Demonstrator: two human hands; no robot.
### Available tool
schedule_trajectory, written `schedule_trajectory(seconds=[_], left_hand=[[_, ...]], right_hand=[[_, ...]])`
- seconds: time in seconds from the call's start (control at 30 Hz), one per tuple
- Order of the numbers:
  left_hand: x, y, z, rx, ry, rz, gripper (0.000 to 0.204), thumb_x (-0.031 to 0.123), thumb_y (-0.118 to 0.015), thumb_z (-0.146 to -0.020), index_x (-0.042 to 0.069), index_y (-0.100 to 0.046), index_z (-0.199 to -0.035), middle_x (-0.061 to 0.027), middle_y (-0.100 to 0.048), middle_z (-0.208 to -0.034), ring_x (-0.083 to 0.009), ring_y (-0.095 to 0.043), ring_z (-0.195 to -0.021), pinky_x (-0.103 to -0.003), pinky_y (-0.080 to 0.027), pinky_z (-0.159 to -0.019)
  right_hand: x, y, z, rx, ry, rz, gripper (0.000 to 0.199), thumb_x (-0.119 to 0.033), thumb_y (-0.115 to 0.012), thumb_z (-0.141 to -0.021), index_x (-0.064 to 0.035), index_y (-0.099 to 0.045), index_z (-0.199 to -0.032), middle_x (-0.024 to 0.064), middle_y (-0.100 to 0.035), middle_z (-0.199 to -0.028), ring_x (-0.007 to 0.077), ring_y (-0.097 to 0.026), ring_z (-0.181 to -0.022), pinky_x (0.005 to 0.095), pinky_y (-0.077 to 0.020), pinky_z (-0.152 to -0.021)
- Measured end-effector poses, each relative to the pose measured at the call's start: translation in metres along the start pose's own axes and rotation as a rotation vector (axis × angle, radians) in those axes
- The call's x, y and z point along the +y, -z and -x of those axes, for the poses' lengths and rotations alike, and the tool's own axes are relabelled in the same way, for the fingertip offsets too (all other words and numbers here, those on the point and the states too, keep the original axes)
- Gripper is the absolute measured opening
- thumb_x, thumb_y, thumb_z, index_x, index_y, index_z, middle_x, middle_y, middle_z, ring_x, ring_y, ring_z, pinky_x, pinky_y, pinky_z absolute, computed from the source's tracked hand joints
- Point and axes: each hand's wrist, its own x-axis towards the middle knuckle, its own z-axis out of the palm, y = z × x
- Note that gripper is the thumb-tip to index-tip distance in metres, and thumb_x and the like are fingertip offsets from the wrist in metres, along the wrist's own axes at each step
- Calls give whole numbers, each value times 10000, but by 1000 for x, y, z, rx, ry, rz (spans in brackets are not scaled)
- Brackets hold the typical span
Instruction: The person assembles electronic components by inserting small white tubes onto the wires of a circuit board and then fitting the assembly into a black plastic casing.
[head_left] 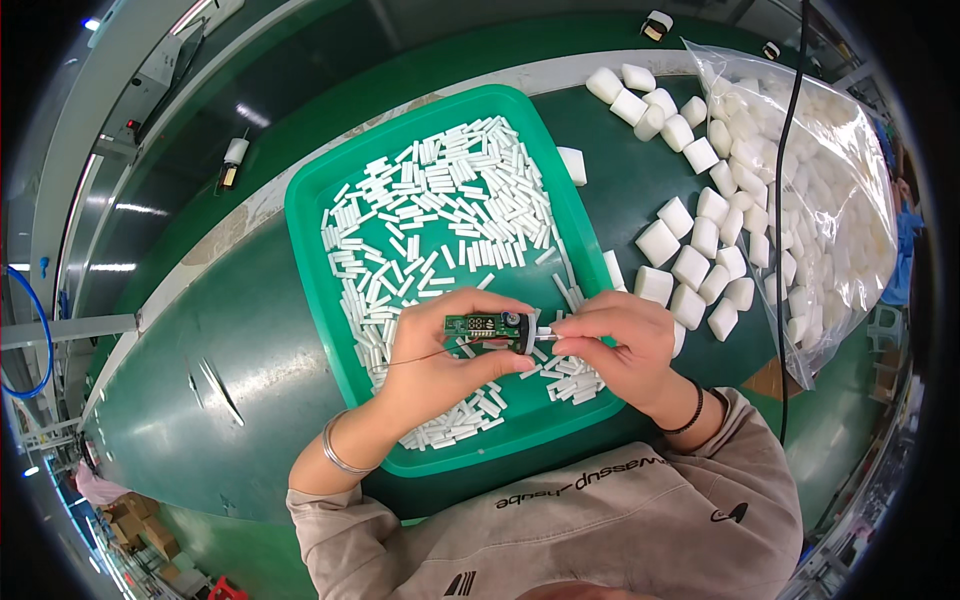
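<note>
Over the green tray (304, 240), my left hand (428, 360) is closed round a small electronic unit with a green circuit board (468, 326) and a dark round end piece (527, 334). A thin wire trails left from it. The thumb and forefinger of my right hand (635, 345) pinch a short white stick (544, 333) at that dark end. Whether the stick sits inside the end piece cannot be made out. Beneath both hands, short white sticks (440, 180) lie scattered in the tray.
White puffy blocks (690, 268) lie loose right of the tray, beside a clear plastic bag (840, 200) full of them. A black cable (787, 180) hangs down in front of the bag. Beyond the table edge, a white-topped unit (234, 160) stands on a dark surface.
</note>
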Motion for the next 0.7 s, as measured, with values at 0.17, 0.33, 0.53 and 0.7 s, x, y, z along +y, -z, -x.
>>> schedule_trajectory(seconds=[0.17,0.33,0.53,0.7], left_hand=[[4,2,-1,-33,-104,-123,336,23,-741,-602,42,-617,-913,-65,-616,-852,-138,-596,-730,-228,-463,-648],[1,-2,-3,-9,-186,-53,356,-8,-716,-625,38,-590,-955,-64,-592,-886,-137,-576,-786,-236,-463,-642],[3,2,2,98,75,172,334,-22,-683,-674,42,-567,-981,-25,-546,-929,-87,-541,-789,-206,-455,-643],[1,2,-1,141,51,227,314,-18,-669,-687,61,-562,-972,-9,-547,-926,-71,-526,-768,-185,-431,-622]], right_hand=[[3,0,-2,-46,-11,-33,175,-103,-723,-623,-54,-651,-776,57,-595,-655,154,-545,-516,246,-405,-439],[0,0,-5,-24,53,0,186,-102,-723,-624,-49,-650,-787,50,-591,-637,159,-537,-495,247,-400,-431],[8,25,-52,-55,99,408,251,-72,-634,-702,-69,-618,-953,123,-586,-926,282,-543,-895,350,-458,-731],[56,34,-90,-156,-5,383,746,56,-548,-703,-144,-221,-1343,108,-480,-1216,319,-486,-1050,350,-388,-898]])
